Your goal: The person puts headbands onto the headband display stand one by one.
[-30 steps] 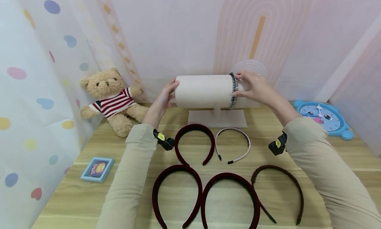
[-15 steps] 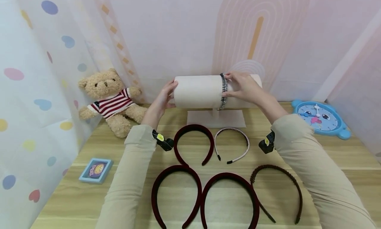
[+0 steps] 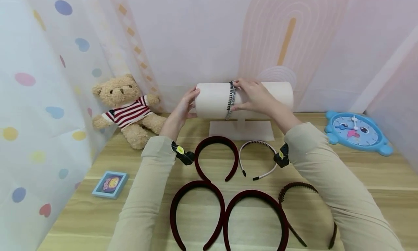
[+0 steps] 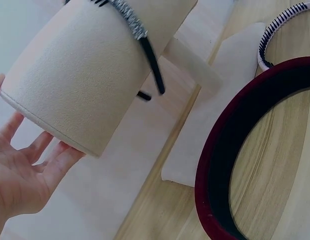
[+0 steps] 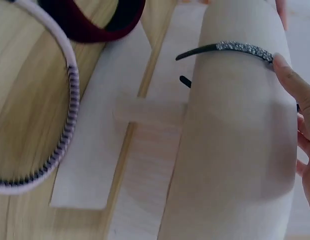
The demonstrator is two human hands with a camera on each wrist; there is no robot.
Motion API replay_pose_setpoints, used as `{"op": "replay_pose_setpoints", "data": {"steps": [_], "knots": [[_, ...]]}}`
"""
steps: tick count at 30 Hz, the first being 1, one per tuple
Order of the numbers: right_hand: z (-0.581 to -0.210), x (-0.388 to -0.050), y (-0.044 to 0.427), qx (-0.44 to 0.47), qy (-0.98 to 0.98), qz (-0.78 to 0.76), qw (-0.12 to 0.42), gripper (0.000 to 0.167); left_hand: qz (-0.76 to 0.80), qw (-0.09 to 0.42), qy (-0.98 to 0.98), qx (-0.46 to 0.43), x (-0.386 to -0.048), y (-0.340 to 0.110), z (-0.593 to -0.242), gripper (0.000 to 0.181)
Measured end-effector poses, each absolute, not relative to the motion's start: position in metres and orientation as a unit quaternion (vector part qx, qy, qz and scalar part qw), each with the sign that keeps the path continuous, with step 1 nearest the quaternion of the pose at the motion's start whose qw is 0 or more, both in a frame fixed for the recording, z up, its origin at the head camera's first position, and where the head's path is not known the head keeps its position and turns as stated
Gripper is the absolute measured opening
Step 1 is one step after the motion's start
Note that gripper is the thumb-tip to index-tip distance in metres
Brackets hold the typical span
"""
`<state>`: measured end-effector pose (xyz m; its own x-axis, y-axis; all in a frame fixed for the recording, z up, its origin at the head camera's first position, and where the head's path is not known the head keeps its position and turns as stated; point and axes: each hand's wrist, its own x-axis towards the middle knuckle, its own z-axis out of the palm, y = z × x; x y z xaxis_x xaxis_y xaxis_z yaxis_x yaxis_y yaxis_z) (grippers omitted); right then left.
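A beige padded cylinder [image 3: 212, 98] lies level on a stand [image 3: 241, 130]. Around it, left of its middle, sits a black toothed headband with silver glitter [image 3: 231, 98]. The right hand [image 3: 256, 97] pinches this headband between thumb and fingers; in the right wrist view the thumb presses on the glitter headband [image 5: 245, 48] at the cylinder's side. The left hand [image 3: 183, 107] rests its spread fingers on the cylinder's left end. In the left wrist view the fingers of the left hand [image 4: 30, 175] touch the rim of the cylinder [image 4: 75, 80].
Several dark red headbands [image 3: 217, 139], a pale pink toothed headband [image 3: 258, 142] and a brown one [image 3: 295, 184] lie on the wooden table. A teddy bear [image 3: 130, 113] and a blue picture frame [image 3: 110, 184] are at left, a blue clock [image 3: 357, 131] at right.
The right hand has slid the glitter headband leftward along the cylinder, from near its right part to left of the middle. The left hand stays at the left end.
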<state>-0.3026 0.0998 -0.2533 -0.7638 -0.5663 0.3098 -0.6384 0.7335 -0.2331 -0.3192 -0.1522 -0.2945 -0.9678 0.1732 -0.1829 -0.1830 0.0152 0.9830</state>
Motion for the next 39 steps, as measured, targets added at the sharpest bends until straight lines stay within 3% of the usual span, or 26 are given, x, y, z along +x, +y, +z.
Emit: {"op": "replay_pose_setpoints", "data": {"steps": [39], "knots": [[-0.253, -0.31, 0.028, 0.349, -0.928, 0.099, 0.082, 0.077, 0.686, 0.11, 0.72, 0.002, -0.317, -0.149, -0.295, 0.059]]}}
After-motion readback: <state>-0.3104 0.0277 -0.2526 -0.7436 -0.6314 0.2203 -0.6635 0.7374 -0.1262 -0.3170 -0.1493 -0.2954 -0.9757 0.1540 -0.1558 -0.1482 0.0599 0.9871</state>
